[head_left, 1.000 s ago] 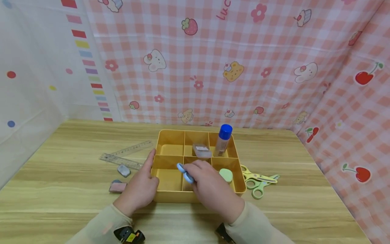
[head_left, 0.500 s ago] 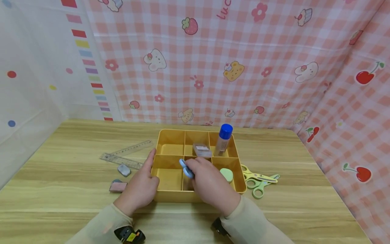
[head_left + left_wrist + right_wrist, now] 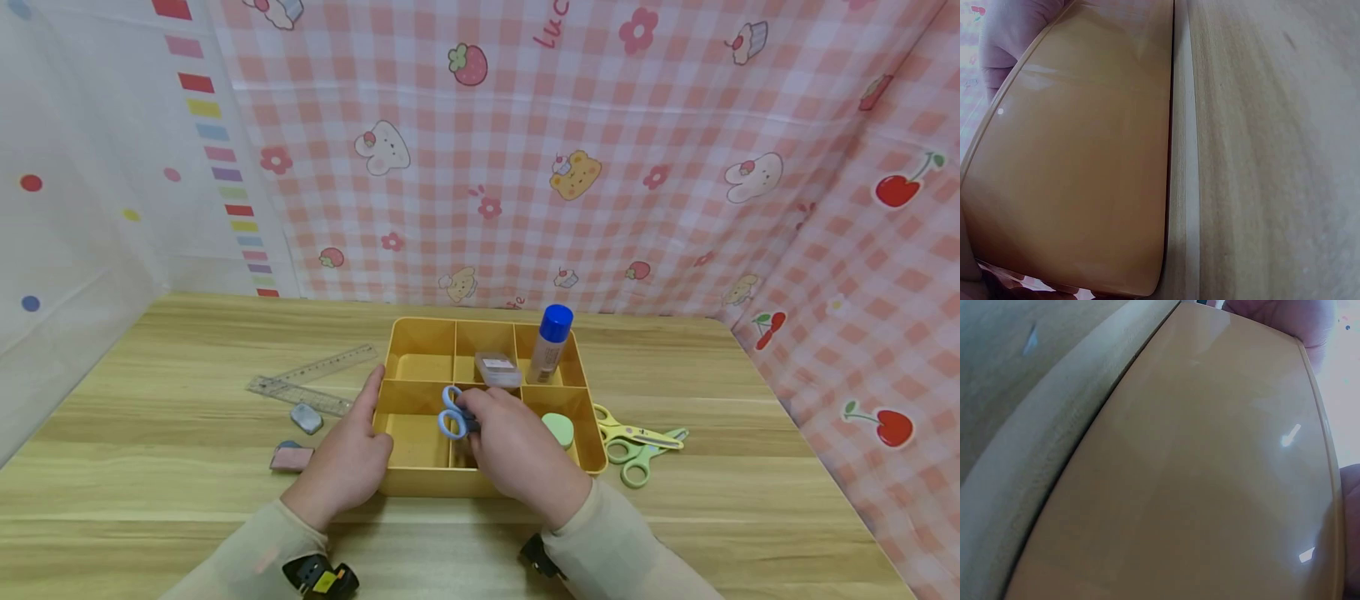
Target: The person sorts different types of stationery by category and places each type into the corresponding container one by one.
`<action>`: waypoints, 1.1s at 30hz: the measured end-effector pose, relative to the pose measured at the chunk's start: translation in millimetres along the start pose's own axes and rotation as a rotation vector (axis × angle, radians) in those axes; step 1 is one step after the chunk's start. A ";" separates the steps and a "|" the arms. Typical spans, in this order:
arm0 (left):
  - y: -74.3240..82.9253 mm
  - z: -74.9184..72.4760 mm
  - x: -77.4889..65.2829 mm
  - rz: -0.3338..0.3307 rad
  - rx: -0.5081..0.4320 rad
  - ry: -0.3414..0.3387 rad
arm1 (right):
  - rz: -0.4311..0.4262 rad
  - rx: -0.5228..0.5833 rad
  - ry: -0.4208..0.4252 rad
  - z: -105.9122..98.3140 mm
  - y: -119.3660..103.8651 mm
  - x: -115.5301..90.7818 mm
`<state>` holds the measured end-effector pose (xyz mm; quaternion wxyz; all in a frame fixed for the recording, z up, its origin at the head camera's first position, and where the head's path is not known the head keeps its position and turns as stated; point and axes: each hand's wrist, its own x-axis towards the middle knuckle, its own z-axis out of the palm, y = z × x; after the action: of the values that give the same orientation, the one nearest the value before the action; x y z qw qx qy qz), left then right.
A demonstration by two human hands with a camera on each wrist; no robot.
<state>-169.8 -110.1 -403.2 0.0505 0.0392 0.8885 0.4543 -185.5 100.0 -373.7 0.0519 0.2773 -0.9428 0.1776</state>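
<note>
A yellow six-compartment organizer box (image 3: 427,483) stands on the wooden table. At its front left corner my left hand (image 3: 341,467) holds the box, index finger along the left wall and thumb at the rim. My right hand (image 3: 528,458) reaches over the front middle compartment and grips a pair of scissors with blue handles (image 3: 457,409). Both handle loops stick out to the left of the fingers; the blades are hidden by the hand and the box. Both wrist views mostly show the box's outer front wall (image 3: 1085,162).
Inside the box are a blue-capped glue stick (image 3: 551,337), a small clear case (image 3: 498,371) and a pale green lidded item (image 3: 557,430). Yellow scissors (image 3: 637,435) and green scissors (image 3: 636,472) lie right. Clear rulers (image 3: 307,396), a grey eraser-like piece (image 3: 306,418) and a pink piece (image 3: 291,457) lie left.
The blue scissors have turned in my right hand, so their handle loops now face the head camera. The right hand shifted slightly; the left hand stayed on the box.
</note>
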 end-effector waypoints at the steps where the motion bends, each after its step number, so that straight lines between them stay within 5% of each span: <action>1: 0.0 0.0 0.1 -0.001 0.001 0.001 | 0.003 -0.001 -0.003 0.3 0.1 0.3; 22: 0.4 0.0 -0.3 -0.013 -0.001 0.001 | -0.019 -0.020 0.037 -3.9 3.0 -7.2; 33: -0.4 1.0 0.0 -0.022 0.012 0.006 | -0.069 0.025 0.189 -22.7 15.0 -22.0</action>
<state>-169.7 -109.6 -404.1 0.0527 0.0282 0.8917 0.4486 -175.2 131.1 -361.5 0.1432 0.2923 -0.9213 0.2129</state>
